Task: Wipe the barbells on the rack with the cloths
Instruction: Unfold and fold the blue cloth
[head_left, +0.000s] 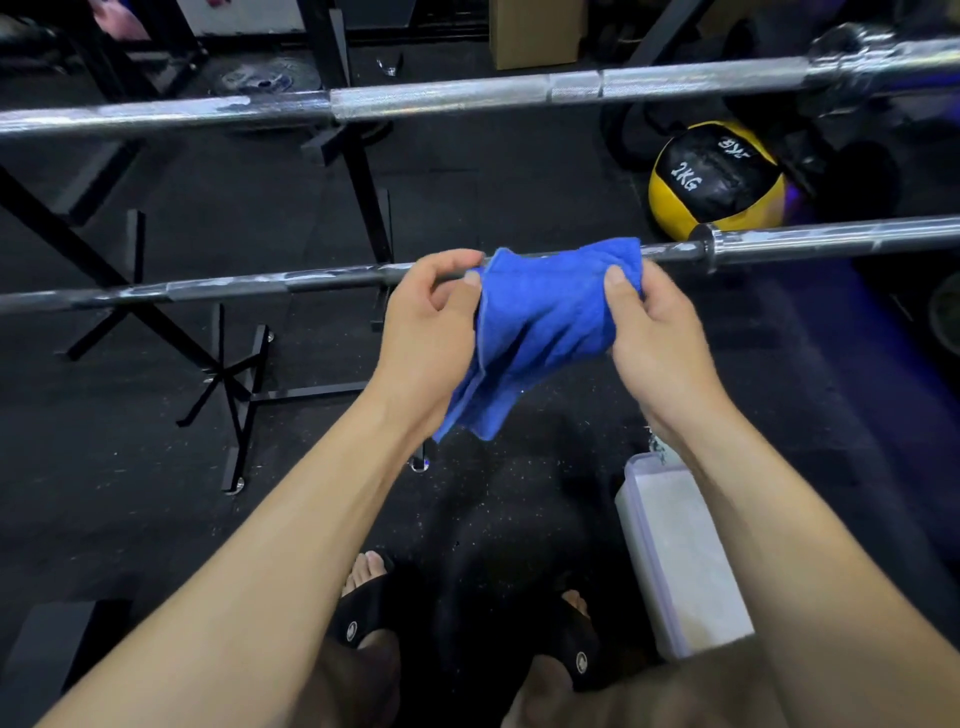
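Head view, near to far: a lidded plastic box (680, 561) stands on the floor at five o'clock. At centre, both hands pinch one blue cloth (540, 332), left hand (431, 322) and right hand (657, 332) each thumb-on-top, likely refolding it against the near barbell (311, 283). Two barbells: the far barbell (441, 101) at twelve. One medicine ball (717, 179) at two.

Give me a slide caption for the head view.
Both hands, left hand and right hand, hold a blue cloth at the near barbell.
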